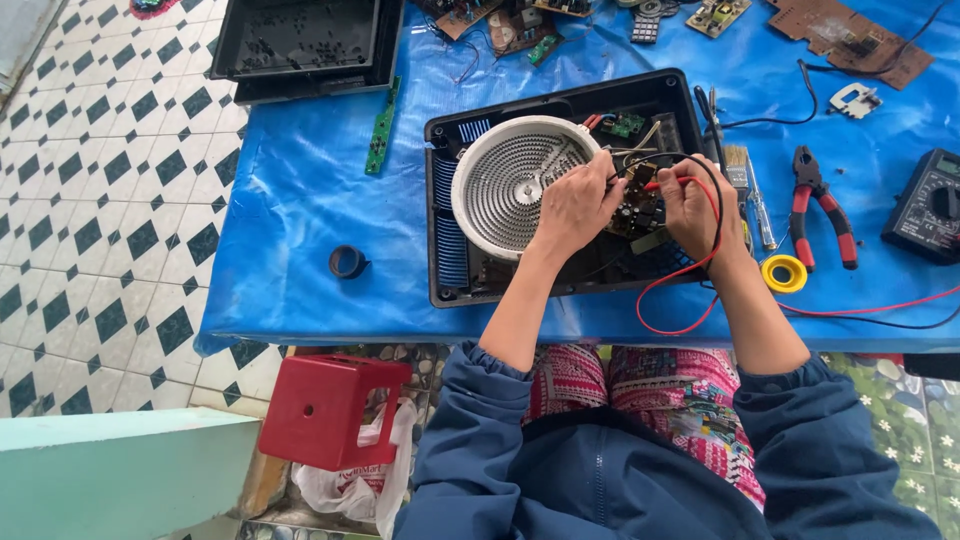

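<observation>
on the blue plastic-covered table, the opened black cooktop housing holds a round white coiled heating element, and the left hand rests at its right edge, fingers curled shut on what looks like a thin black probe over the brown circuit board. the right hand pinches a red probe just beside it on the same board. with both tips this close, a slip could bridge neighbouring solder points, and the looping red lead over the table edge could snag and jerk a probe.
</observation>
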